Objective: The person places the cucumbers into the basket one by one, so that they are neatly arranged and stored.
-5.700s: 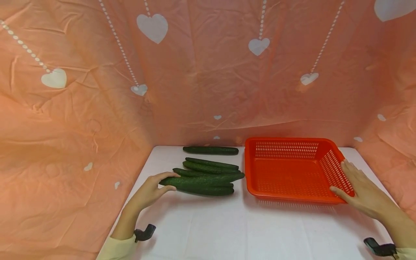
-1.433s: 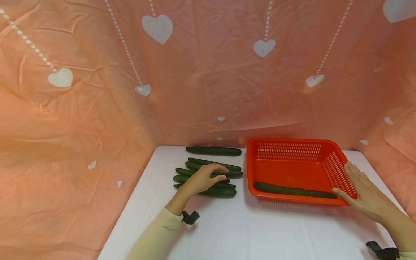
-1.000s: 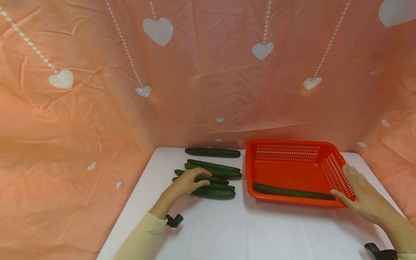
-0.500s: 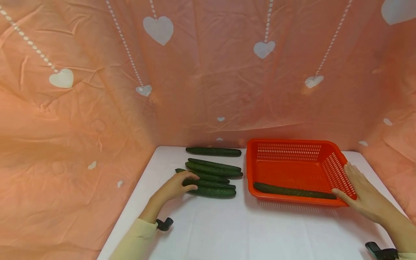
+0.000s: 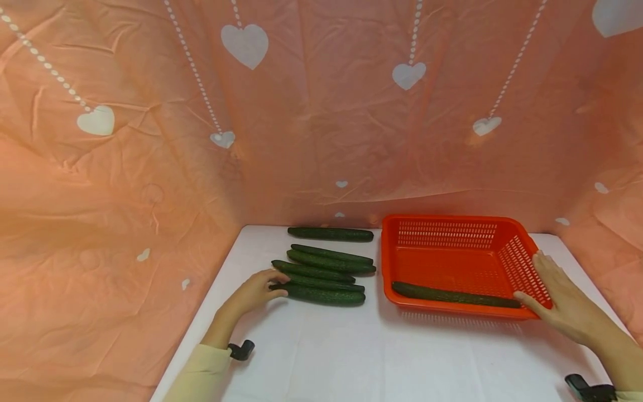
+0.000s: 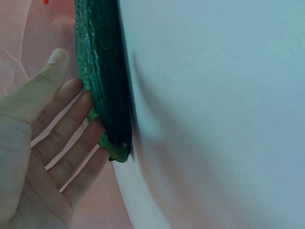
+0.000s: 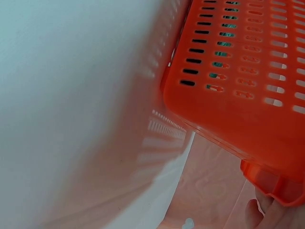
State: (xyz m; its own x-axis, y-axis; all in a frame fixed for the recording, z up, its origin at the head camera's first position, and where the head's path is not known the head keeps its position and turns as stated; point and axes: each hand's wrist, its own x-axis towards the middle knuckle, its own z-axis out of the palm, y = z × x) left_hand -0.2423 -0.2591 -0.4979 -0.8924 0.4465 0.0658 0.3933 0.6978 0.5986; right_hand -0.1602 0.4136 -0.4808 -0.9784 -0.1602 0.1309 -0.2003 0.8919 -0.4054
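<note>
Several dark green cucumbers lie side by side on the white table. My left hand (image 5: pixel 257 290) is at the left end of the frontmost cucumber (image 5: pixel 326 295), thumb on the near side, fingers on the far side. In the left wrist view the thumb stands well apart and the slightly bent fingers (image 6: pixel 76 138) reach right to the cucumber's end. One cucumber (image 5: pixel 454 295) lies along the front wall inside the red plastic basket (image 5: pixel 452 310). My right hand (image 5: pixel 565 298) rests on the basket's right rim, fingers extended; in the right wrist view only some fingertips (image 7: pixel 267 214) show below the rim.
Behind the front cucumbers lies a single cucumber (image 5: pixel 330 234) near the table's back edge. The basket's slotted wall (image 7: pixel 238 52) rises close to the right wrist camera. A pink sheet (image 5: pixel 311 139) with white hearts hangs around the back and sides of the table (image 5: pixel 351 352).
The cucumber that the left hand held earlier now lies in the basket. The left hand has since moved left along the remaining cucumbers to their ends. The right hand stays at the rim.
</note>
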